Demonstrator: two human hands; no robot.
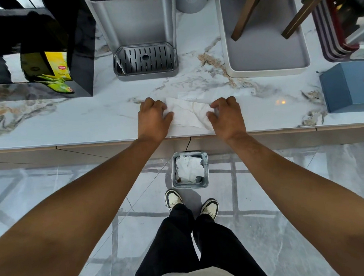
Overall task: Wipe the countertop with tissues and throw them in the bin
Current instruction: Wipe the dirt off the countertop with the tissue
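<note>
Tissues (pixel 188 114), frame centre on countertop (pixel 72 121): my left hand (pixel 154 118) and right hand (pixel 227 115) pinch opposite ends, gathering them directly above the bin (pixel 189 169).

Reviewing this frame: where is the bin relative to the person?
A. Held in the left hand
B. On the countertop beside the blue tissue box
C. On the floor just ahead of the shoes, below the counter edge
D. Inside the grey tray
C: the bin, already holding crumpled tissues, stands on the floor in front of the shoes, under the countertop edge.
</note>
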